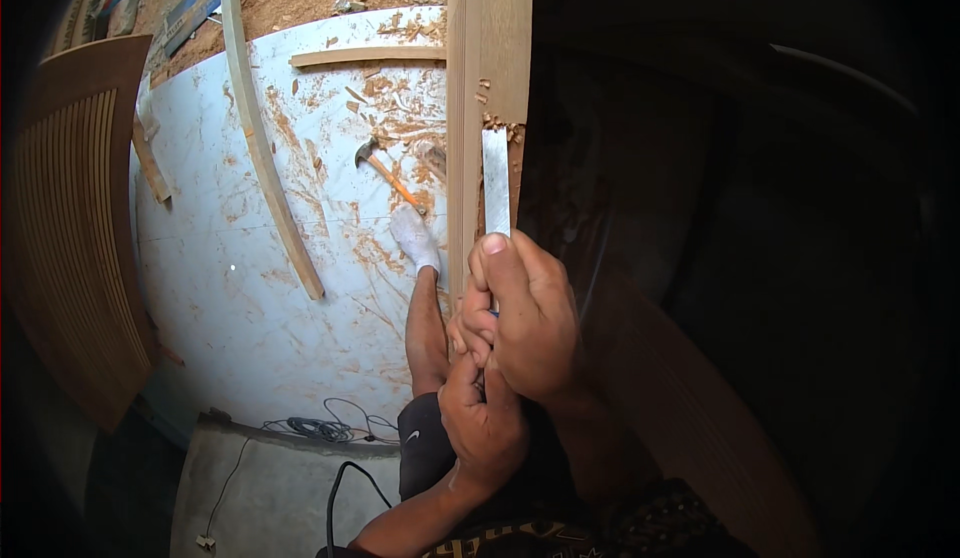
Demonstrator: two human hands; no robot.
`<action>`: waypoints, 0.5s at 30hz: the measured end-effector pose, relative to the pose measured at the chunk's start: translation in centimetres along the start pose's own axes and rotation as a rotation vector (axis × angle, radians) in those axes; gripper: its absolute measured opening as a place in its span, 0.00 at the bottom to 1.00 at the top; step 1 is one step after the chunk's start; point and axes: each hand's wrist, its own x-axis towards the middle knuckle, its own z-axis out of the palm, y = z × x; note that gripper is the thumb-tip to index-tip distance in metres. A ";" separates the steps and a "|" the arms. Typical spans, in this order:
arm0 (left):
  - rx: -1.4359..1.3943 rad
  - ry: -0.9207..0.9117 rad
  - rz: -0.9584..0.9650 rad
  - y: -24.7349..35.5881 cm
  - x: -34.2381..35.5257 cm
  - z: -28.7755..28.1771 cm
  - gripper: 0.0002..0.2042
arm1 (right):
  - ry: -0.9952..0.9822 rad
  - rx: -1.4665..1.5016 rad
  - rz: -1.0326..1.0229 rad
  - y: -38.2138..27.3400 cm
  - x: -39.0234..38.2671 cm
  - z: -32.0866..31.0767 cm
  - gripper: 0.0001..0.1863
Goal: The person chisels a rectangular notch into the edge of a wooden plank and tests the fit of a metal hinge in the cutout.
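A flat, pale metal chisel [496, 183] lies lengthwise along a long wooden door or frame piece [490, 38]. Its tip meets a heap of curled wood chips [503, 128] at the end of a cut recess. My right hand [530, 318] grips the chisel's blade, thumb on top, fingers curled beneath. Closer to my body, my left hand [483, 428] is closed around the handle end. Most of the handle is hidden by my hands; a small bit of blue shows between the fingers.
A claw hammer [392, 176] with an orange handle lies on the chip-strewn white floor [230, 328] beside my socked foot [415, 238]. Wooden strips [262, 138] lie left, near a slatted brown panel [75, 218]. Black cable [320, 428] coils near the concrete step [270, 488]. Deep shadow covers the right.
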 end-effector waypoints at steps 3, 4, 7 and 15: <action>0.079 0.013 0.056 1.0 0.1 0.3 0.16 | -0.052 0.102 0.027 -0.6 -0.1 -0.6 0.22; 0.128 0.011 0.083 1.3 0.1 0.4 0.16 | -0.049 0.176 -0.041 -0.7 -0.5 -0.9 0.22; 0.232 -0.025 0.274 0.6 -0.4 0.8 0.12 | -0.028 0.284 -0.140 0.1 -2.6 -1.8 0.22; 0.160 0.072 0.109 -4.2 -4.4 0.0 0.13 | -0.038 0.024 0.021 5.4 -4.3 -2.8 0.20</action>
